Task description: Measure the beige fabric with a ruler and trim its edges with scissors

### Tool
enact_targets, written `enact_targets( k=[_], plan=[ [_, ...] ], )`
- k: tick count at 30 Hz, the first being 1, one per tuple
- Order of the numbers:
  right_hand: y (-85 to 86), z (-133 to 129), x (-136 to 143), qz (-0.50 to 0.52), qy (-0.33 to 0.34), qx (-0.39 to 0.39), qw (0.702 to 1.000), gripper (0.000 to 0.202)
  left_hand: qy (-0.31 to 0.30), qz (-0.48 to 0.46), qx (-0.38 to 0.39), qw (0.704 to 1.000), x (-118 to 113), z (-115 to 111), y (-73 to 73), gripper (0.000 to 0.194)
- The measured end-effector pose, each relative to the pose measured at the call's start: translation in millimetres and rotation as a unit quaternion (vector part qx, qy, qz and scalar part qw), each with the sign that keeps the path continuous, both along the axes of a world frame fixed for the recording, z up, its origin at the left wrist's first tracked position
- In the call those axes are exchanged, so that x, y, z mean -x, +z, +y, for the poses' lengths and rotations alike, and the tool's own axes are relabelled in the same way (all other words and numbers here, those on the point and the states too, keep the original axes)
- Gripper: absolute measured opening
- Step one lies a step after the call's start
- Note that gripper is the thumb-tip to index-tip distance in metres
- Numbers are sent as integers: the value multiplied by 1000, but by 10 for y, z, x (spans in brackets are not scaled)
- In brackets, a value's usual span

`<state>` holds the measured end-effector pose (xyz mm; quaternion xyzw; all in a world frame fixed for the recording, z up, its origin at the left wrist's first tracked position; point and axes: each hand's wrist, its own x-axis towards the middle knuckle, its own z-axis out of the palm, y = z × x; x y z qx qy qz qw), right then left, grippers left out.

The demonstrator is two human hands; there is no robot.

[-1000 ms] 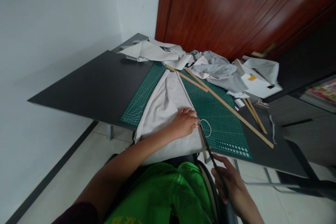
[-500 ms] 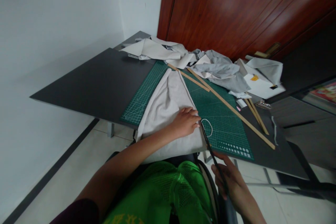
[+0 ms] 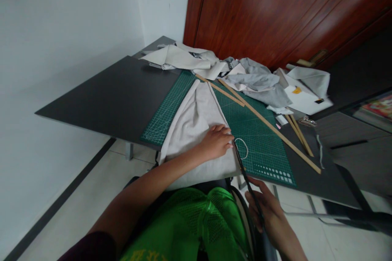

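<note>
A light grey piece of fabric (image 3: pixel 186 138), folded narrow at the far end and wide near me, lies over the green cutting mat (image 3: pixel 260 142) and the table's front edge. My left hand (image 3: pixel 218 142) rests palm down on it, fingers closed at its right edge. From those fingertips a long thin black strip (image 3: pixel 243 170) runs along the fabric's edge towards me. Off the table's front edge, my right hand (image 3: pixel 265 206) is closed around the strip's near part. A loop of white cord (image 3: pixel 241 149) lies on the mat just right of the left fingertips.
Wooden strips (image 3: pixel 269 124) lie across the mat and table. Crumpled grey fabric (image 3: pixel 254 77) is heaped along the back, beside a white box (image 3: pixel 306 96). A wall stands left, a brown door (image 3: pixel 275 16) behind. The dark table (image 3: pixel 113 98) extends left.
My right hand has shifted very slightly to the left with the black strip. My left hand and the fabric stay in place.
</note>
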<state>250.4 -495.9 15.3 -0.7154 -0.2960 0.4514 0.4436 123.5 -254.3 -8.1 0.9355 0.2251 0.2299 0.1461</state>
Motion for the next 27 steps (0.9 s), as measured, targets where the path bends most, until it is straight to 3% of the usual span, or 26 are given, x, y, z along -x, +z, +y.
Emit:
enact_targets(
  k=[9,14,20,27],
  plan=[
    [-51,-31,-24,13,9,2,1000,70,-3,-5,1,1000,3,-3,24,8],
    [13,-4,34,11,3,-2,1000,70,-3,-4,5,1000,8,0,28,9],
    [71,45,26,12,20,27,999,89,0,1,-3,1000,5,5,16,13],
    [-16,39,-8,10,18,21,1000,74,-2,-3,-4,1000,-5,8,-5,13]
  ],
)
